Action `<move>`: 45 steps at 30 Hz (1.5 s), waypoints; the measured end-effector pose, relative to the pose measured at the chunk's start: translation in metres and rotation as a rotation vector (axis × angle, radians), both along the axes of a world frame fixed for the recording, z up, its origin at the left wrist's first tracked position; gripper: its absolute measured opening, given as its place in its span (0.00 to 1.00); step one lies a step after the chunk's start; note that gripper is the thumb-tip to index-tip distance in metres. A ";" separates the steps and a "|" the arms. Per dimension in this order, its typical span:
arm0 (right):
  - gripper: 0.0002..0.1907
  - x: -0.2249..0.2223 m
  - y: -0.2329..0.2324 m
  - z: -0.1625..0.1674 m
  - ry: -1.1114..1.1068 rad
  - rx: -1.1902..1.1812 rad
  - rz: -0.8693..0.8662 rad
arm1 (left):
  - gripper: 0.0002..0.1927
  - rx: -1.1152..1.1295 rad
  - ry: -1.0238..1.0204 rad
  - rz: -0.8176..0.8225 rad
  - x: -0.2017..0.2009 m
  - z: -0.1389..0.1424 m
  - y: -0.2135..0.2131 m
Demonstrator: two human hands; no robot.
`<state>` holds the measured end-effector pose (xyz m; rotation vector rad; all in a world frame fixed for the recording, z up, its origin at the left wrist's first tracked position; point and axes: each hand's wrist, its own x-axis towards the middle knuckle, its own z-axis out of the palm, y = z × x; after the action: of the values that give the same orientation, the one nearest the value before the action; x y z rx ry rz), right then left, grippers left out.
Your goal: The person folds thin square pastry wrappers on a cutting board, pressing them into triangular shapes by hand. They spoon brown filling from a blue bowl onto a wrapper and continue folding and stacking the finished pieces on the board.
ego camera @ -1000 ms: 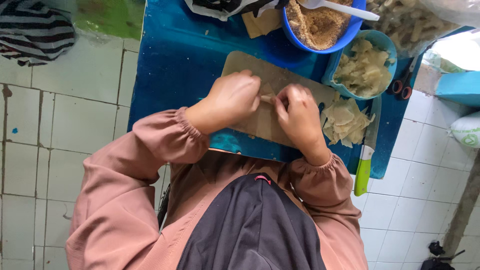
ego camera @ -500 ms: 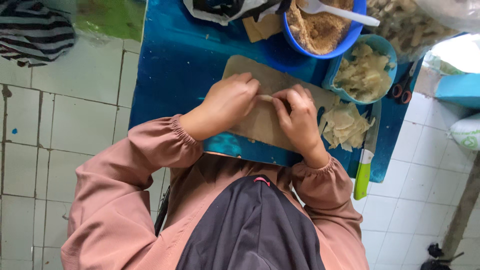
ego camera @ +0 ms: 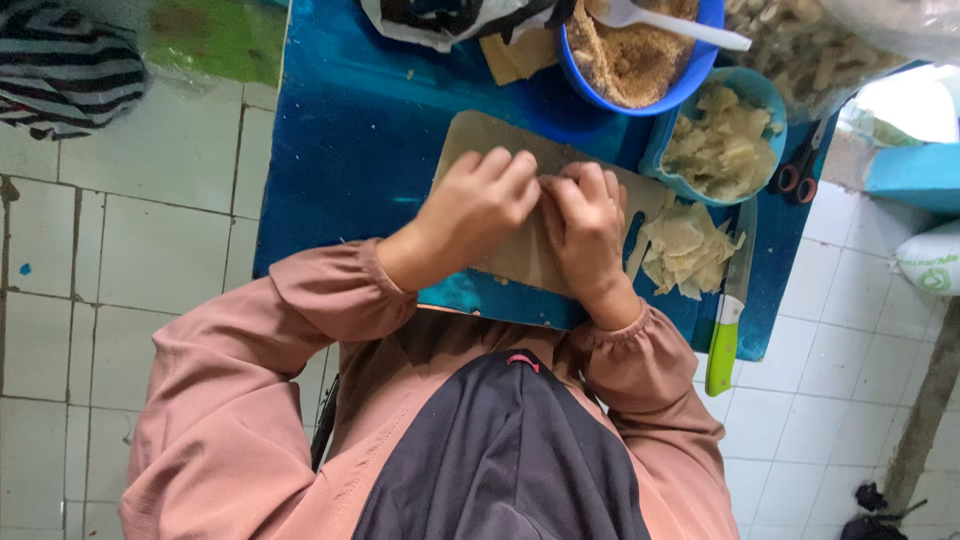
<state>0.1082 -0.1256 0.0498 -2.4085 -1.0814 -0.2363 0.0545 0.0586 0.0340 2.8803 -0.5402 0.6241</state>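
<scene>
Where both hands [ego camera: 530, 205] meet, perhaps a crosswise roll.

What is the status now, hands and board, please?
Left hand and right hand both pressed on the wooden cutting board, fingertips meeting; anything under them hidden. Pale sheets piled right of board. Green-handled knife beside pile, untouched.

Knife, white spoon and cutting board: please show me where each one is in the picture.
knife [ego camera: 722, 345], head view, on its green handle.
white spoon [ego camera: 680, 24], head view, on the middle of its handle, over the blue bowl.
cutting board [ego camera: 478, 135], head view, on its bare far-left corner.
</scene>
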 end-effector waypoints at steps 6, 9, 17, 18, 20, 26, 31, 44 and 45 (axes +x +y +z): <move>0.19 -0.016 0.001 -0.002 -0.234 -0.121 -0.045 | 0.21 -0.013 -0.016 0.070 -0.008 -0.003 -0.005; 0.20 -0.015 0.001 -0.001 -0.264 -0.160 -0.029 | 0.25 -0.223 0.140 0.138 -0.008 0.001 -0.001; 0.11 0.014 0.009 0.008 -0.218 -0.076 -0.025 | 0.30 -0.307 -0.051 0.379 -0.029 0.011 0.026; 0.11 0.017 0.003 0.012 -0.205 -0.027 -0.038 | 0.30 -0.333 -0.030 0.376 -0.032 0.010 0.026; 0.11 0.032 -0.012 0.023 -0.283 0.091 -0.092 | 0.32 -0.378 -0.008 0.372 -0.032 0.005 0.028; 0.09 0.138 -0.103 0.083 -0.836 0.291 -0.389 | 0.32 -0.318 0.000 0.429 -0.028 -0.009 0.023; 0.07 0.192 -0.136 0.105 -0.499 -0.082 -0.688 | 0.33 -0.349 0.026 0.396 -0.031 -0.009 0.022; 0.05 -0.013 -0.135 0.042 0.108 -0.083 -0.334 | 0.12 -0.477 -0.069 0.181 -0.040 0.037 0.003; 0.06 -0.014 -0.135 0.036 0.109 -0.080 -0.337 | 0.11 -0.534 -0.044 0.130 -0.038 0.039 -0.006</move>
<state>0.0941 -0.2607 0.0862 -2.6334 -0.6448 -0.1727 0.0170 0.0530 0.0729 2.4102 -0.1546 0.7217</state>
